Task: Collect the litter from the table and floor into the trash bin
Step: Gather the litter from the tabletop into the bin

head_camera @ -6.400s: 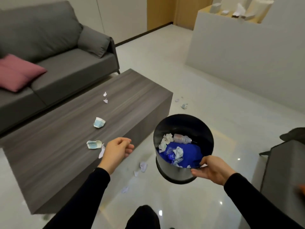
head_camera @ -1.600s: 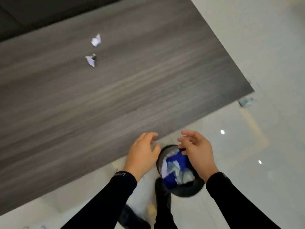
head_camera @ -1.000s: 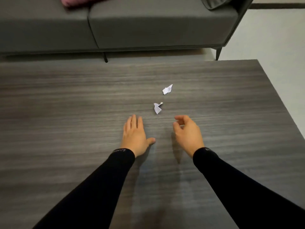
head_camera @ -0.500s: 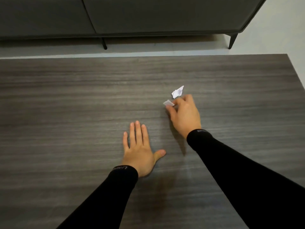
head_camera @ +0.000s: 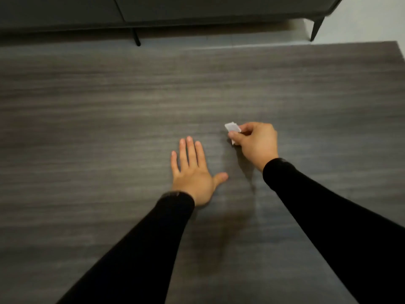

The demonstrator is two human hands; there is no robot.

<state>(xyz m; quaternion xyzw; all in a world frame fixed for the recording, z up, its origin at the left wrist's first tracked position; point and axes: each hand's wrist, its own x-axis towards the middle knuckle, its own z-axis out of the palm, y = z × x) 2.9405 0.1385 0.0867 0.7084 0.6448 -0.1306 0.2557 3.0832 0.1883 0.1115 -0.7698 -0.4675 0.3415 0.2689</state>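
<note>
Head view: right hand [head_camera: 255, 142] now pinches the white paper scraps [head_camera: 232, 128] it reached for 0.5 s ago, clearing the dark wood table [head_camera: 109, 106]; left hand [head_camera: 192, 172] stays flat, fingers spread. Trash bin is out of view.

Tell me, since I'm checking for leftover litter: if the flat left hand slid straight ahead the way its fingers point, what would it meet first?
Nothing on the dark wood-grain table: the left hand looks to have a free path to the far edge. The white paper scrap sits aside, in the right hand.
</note>
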